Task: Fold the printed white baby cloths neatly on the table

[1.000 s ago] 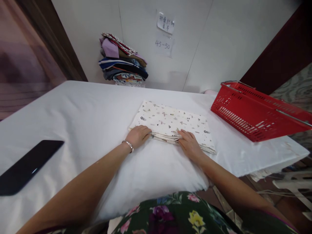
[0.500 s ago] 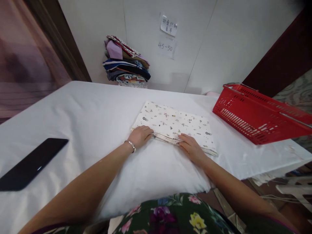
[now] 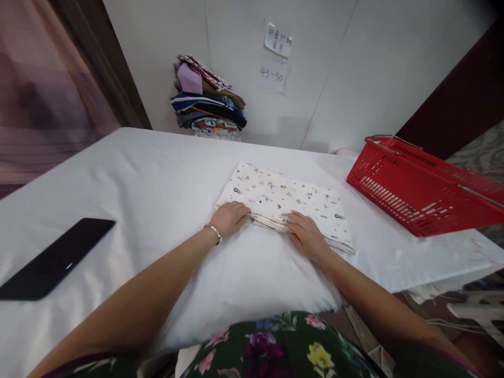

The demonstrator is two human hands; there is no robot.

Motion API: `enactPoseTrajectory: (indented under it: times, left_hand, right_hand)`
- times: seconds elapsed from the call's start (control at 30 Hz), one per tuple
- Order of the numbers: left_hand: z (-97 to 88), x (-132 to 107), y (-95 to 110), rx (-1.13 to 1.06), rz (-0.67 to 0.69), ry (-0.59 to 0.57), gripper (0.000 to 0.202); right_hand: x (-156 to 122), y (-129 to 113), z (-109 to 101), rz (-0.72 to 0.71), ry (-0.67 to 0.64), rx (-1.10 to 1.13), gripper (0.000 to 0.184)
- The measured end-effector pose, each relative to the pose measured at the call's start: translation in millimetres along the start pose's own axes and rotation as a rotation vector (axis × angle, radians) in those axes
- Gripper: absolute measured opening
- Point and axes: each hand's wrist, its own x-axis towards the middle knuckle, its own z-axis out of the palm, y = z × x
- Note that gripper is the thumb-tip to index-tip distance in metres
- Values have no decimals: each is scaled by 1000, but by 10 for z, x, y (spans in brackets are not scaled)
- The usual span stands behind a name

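A folded white cloth (image 3: 275, 194) with a small scattered print lies on the white-covered table, its layered folded edge facing me. My left hand (image 3: 230, 218) is closed on the left part of that near edge, fingers over the top; a silver bracelet circles the wrist. Farther right along the same edge, my right hand (image 3: 308, 236) holds the layers with its fingertips on top and the thumb low against the folds. The undersides of both hands are hidden.
A red plastic basket (image 3: 417, 189) stands at the table's right end. On the left lies a flat black device (image 3: 55, 260). Against the back wall rises a stack of folded fabrics (image 3: 208, 100), with handwritten paper notes (image 3: 276, 42) to its right. A curtain (image 3: 43, 100) hangs at left.
The view has shifted slightly, so everything sits a little farther right. The fingers of my right hand reach slightly farther onto the cloth; my left hand stays at its edge.
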Motion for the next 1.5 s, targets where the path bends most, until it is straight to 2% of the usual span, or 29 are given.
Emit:
enactPoseTrajectory:
  times: [0.23, 0.4, 0.53, 0.63, 0.73, 0.87, 0.97, 1.07, 1.27, 1.5]
  left_hand:
    - [3, -7, -2, -7, 1, 5, 22]
    - [-15, -4, 6, 9, -6, 2, 22]
    - [-32, -2, 16, 6, -7, -15, 22]
    - [-30, -3, 15, 2, -8, -12, 22]
    - [-26, -5, 10, -6, 2, 0, 23]
    - [-28, -7, 8, -18, 9, 4, 22]
    - [-24, -6, 5, -22, 0, 1, 22]
    - [-11, -7, -3, -22, 1, -2, 23]
    - [-25, -7, 4, -22, 3, 9, 22]
    - [-57, -2, 17, -22, 2, -10, 22]
  right_hand:
    - [-12, -24, 18, 8, 61, 67, 17]
    - [-26, -32, -7, 33, -69, 177, 24]
    - [25, -6, -89, 201, -149, 397, 35]
    - [115, 98, -106, 345, -126, 507, 30]
    - [242, 270, -93, 393, -106, 472, 23]
    - [419, 447, -110, 349, -198, 385, 16]
    - [497, 461, -104, 249, -285, 283, 13]
    - [503, 424, -53, 198, -319, 198, 13]
    - [461, 400, -25, 247, -227, 148, 21]
    - [448, 420, -53, 241, -170, 105, 23]
